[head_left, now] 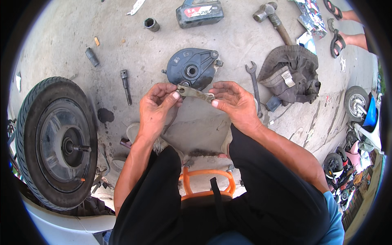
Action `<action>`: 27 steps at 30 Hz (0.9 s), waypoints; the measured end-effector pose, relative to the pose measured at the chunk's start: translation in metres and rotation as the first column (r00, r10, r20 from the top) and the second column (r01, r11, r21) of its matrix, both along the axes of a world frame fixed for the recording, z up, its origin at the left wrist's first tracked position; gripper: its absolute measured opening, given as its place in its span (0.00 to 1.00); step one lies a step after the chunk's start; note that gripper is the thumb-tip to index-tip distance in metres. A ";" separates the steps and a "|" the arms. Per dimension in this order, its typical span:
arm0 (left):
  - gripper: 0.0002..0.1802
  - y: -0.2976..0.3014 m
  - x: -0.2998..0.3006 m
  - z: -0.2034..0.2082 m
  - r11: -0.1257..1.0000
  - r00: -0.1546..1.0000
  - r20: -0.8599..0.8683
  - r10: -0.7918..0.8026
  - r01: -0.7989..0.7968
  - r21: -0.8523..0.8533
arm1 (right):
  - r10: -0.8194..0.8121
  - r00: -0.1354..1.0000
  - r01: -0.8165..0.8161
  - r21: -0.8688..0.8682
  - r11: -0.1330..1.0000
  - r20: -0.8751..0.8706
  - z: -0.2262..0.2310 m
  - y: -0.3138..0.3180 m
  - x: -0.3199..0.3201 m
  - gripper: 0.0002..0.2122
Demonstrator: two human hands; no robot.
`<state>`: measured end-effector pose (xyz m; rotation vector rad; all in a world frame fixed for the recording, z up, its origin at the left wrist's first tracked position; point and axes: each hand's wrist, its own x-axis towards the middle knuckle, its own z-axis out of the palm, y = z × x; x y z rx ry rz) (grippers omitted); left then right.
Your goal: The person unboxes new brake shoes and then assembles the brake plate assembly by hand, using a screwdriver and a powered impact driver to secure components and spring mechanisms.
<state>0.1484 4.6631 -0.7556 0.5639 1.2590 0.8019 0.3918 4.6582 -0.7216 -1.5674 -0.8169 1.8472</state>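
Between my two hands is a small flat metal lever arm (194,93) with a hole at its left end. My left hand (158,100) pinches the left end between thumb and fingers. The right end is in the pinch of my right hand (235,100). Just beyond the lever, a dark brake backing plate (179,66) lies on the concrete with a round hole in it. The lever overlaps the plate's near edge in the picture; whether they touch, I cannot tell.
To my left stands a motor wheel (57,139) with a tyre. Around lie a long socket (126,87), a short socket (151,25), a dark cylinder (92,57), an open-end wrench (254,81), a hammer (274,20), a battery pack (199,13) and a dark cloth cap (289,73). Someone's sandalled feet (338,43) are far right.
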 end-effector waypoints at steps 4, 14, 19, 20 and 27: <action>0.10 0.002 0.002 0.002 1.000 1.000 -0.010 0.009 -0.010 -0.018 | -0.011 1.000 0.011 -0.009 1.000 -0.020 -0.004 -0.001 0.001 0.20; 0.09 0.006 0.006 -0.002 0.998 0.999 0.011 0.032 -0.031 -0.063 | 0.011 1.000 -0.011 -0.038 0.999 -0.003 -0.010 -0.004 -0.001 0.18; 0.09 0.006 0.008 -0.006 0.998 1.000 0.013 0.013 -0.012 -0.064 | 0.017 1.000 -0.017 -0.028 0.999 0.011 -0.014 -0.006 0.002 0.19; 0.09 0.006 0.008 -0.007 0.999 1.000 0.006 -0.006 0.006 -0.047 | 0.011 1.000 -0.010 -0.039 0.999 0.014 -0.014 -0.006 0.002 0.19; 0.09 0.009 0.010 -0.004 0.998 0.999 -0.032 -0.013 0.011 -0.057 | 0.046 0.998 -0.044 -0.053 0.998 0.049 -0.014 -0.003 0.001 0.18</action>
